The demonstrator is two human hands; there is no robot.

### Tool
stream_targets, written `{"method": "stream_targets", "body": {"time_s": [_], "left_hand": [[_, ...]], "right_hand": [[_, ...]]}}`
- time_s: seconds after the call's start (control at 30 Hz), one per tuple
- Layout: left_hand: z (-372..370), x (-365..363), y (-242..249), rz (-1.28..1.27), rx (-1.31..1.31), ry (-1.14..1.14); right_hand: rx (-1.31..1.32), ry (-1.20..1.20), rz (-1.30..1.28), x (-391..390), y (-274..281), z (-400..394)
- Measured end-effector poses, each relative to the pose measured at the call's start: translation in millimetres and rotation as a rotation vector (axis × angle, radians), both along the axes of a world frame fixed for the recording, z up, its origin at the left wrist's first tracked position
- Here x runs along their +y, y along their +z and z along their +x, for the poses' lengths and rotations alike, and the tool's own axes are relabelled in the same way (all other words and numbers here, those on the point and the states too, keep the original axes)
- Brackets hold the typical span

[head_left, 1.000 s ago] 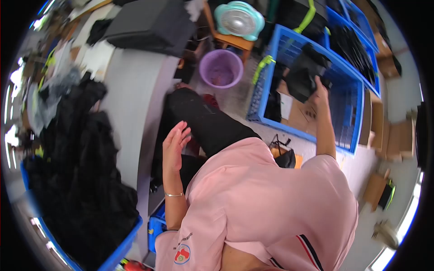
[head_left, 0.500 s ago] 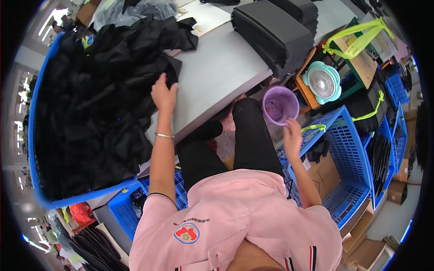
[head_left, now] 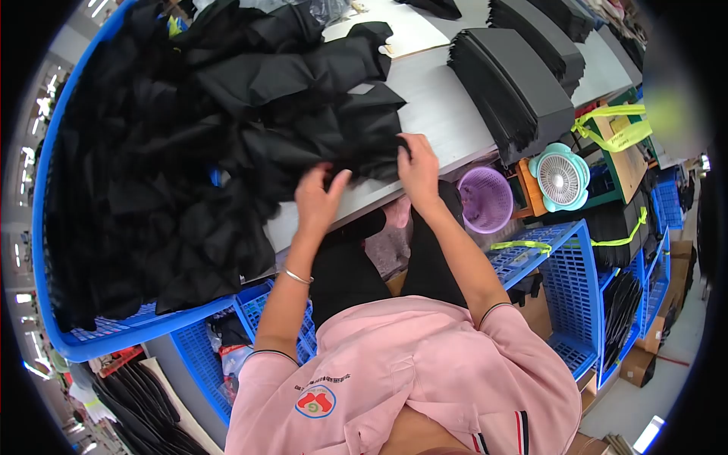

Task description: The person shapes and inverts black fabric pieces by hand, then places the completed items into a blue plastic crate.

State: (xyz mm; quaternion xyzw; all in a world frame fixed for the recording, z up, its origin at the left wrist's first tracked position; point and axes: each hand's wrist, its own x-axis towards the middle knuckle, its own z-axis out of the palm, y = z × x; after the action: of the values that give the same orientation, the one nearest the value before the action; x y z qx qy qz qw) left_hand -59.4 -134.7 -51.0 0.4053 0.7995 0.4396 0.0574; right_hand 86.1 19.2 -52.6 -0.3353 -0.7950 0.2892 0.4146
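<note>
A large pile of black fabric pieces (head_left: 250, 144) spills out of a blue basket onto the grey tabletop. My left hand (head_left: 318, 201) is at the pile's near edge, thumb and fingers apart, fingertips slightly blurred against the cloth. To its right, my right hand (head_left: 418, 171) has its fingers curled on the right end of a black fabric piece (head_left: 371, 129) lying over the table edge. Part of that hand's grip is hidden.
The blue basket (head_left: 144, 330) stands at the left. Stacks of black panels (head_left: 516, 91) lie on the table (head_left: 428, 87) at the right. A purple bin (head_left: 485, 201), a turquoise fan (head_left: 560, 178) and blue crates (head_left: 572, 296) are right of my legs.
My right hand has left the purple bin's rim and moved to the fabric. Black cloth now extends farther right across the table, and my left hand has shifted right and nearer.
</note>
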Motion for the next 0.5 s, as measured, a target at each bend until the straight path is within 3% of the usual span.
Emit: {"method": "stream_targets", "body": {"time_s": [0.03,0.07,0.13,0.17,0.23,0.3,0.33,0.37,0.43,0.5], "left_hand": [[-16,-1,3,0.096,0.018,0.032],[-41,-4,-6,0.034,0.133,0.102],[-85,-7,-18,0.048,0.062,0.155],[-94,-6,-1,-0.241,-0.074,0.269],[-106,-2,-12,0.084,0.112,0.132],[-73,6,24,-0.090,0.065,-0.006],[-55,7,25,0.040,0.278,-0.104],[-33,8,35,0.003,0.309,-0.186],[4,15,35,0.315,0.334,-0.249],[39,24,50,0.377,0.227,-0.289]], "right_hand": [[0.011,0.003,-0.046,5,-2,4],[0.028,-0.040,0.000,6,-1,9],[0.021,-0.124,-0.002,7,9,24],[0.032,-0.130,0.060,12,9,31],[-0.028,-0.149,0.057,16,14,44],[-0.046,-0.177,0.074,16,16,48],[-0.058,-0.190,0.078,13,16,51],[-0.065,-0.238,0.200,8,20,51],[-0.073,-0.323,0.446,-6,30,51],[-0.104,-0.194,0.556,-16,21,59]]}}
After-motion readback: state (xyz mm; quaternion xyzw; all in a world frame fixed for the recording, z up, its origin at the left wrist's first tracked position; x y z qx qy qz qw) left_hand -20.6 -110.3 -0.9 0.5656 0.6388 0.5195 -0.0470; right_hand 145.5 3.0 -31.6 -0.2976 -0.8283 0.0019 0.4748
